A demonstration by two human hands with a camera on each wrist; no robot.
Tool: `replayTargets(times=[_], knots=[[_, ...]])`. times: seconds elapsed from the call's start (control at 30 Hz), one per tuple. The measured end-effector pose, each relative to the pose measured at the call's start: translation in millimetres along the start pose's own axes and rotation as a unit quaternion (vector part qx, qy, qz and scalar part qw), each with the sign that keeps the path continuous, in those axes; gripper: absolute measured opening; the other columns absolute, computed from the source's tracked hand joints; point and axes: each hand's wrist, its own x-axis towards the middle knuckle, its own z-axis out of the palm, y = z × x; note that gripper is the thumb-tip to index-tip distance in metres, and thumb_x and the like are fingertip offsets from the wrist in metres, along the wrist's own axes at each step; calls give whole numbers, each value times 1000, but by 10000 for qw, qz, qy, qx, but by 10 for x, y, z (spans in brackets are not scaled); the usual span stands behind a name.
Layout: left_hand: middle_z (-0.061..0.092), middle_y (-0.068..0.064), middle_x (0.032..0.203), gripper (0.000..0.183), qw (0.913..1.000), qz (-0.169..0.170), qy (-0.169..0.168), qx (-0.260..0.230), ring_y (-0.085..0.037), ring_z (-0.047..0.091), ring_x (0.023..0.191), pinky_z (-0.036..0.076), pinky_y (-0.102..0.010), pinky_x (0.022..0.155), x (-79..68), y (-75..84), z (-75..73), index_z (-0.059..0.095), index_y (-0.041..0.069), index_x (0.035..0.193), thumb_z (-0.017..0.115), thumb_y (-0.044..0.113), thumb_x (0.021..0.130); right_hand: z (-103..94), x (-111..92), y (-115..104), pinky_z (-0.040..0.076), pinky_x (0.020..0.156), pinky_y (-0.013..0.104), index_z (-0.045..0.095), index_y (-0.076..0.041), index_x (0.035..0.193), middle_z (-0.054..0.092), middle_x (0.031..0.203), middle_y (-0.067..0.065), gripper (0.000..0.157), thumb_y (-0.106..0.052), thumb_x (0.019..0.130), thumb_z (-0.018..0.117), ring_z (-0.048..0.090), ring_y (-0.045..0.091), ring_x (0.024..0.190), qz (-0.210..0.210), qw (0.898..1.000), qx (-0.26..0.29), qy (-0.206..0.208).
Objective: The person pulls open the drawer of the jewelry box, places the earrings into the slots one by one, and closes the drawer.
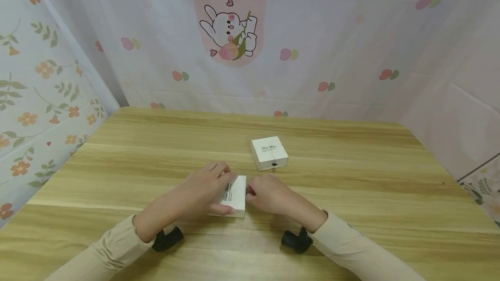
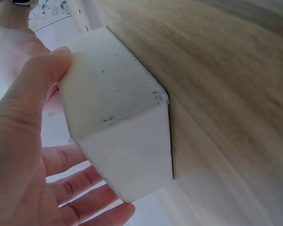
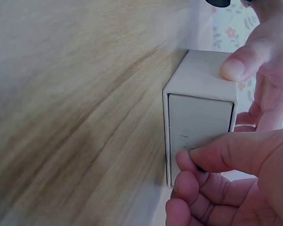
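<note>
A small white drawer box (image 1: 240, 187) with dark lettering on top lies on the table in front of me. My left hand (image 1: 203, 190) grips it from the left, its thumb along the near side and its fingers over the far side. In the left wrist view, the plain sides of the box (image 2: 118, 136) show small scuffs. At the opposite end, my right hand (image 1: 269, 195) pinches a dark pull tab, mostly hidden by thumb and forefinger. The right wrist view shows the drawer front (image 3: 195, 120) sitting inside its sleeve.
A second white box (image 1: 269, 151) with matching lettering and a black tab stands farther back, slightly right. The wooden table (image 1: 351, 159) reaches to a printed curtain (image 1: 332, 34) behind. Black wrist-camera pieces (image 1: 168, 238) hang below both wrists.
</note>
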Motion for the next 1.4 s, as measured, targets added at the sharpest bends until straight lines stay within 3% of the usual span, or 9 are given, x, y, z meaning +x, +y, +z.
replayTargets(times=[0.17,0.43,0.67,0.87,1.13,1.4], knots=[[52,-5,115,73,10000,7,-50,-58,-17,48,100,47,-31,82,0,2,-12,55,7,125,64,60,76,-14,7,12,24,46,20,45,-14,57,34,50,-7,32,-12,86,60,33,7,46,22,10000,-23,-57],[51,-5,112,72,9999,34,-16,-114,-17,47,98,47,-31,80,22,3,-8,56,6,124,65,58,76,-27,15,29,33,67,29,52,-14,59,38,51,-8,29,-17,85,63,38,9,50,-62,9997,-221,40],[51,-4,111,71,9998,-20,-85,-152,-16,47,98,47,-30,79,11,-1,-2,56,6,124,65,58,77,-36,9,52,32,50,21,55,-12,66,47,58,-5,19,-13,83,64,42,9,54,93,9999,25,139],[51,-4,111,72,9999,52,-32,-92,-17,47,97,47,-29,76,10,4,-15,55,5,125,64,58,77,-96,32,62,39,59,25,55,-11,85,53,75,1,16,-12,81,71,47,14,68,119,9991,302,286],[51,-3,110,73,9999,34,-77,-132,-15,46,94,45,-26,74,12,2,-12,56,4,124,64,59,76,-104,22,80,44,84,39,63,-14,99,61,109,5,23,-3,80,69,54,23,98,-590,9957,433,571],[51,-4,113,73,9993,-72,-122,-346,-16,47,99,46,-29,77,1,-1,-7,55,4,125,64,58,77,-44,19,126,46,84,37,68,-14,95,64,106,2,21,-3,78,70,57,21,97,-1045,9901,220,915]])
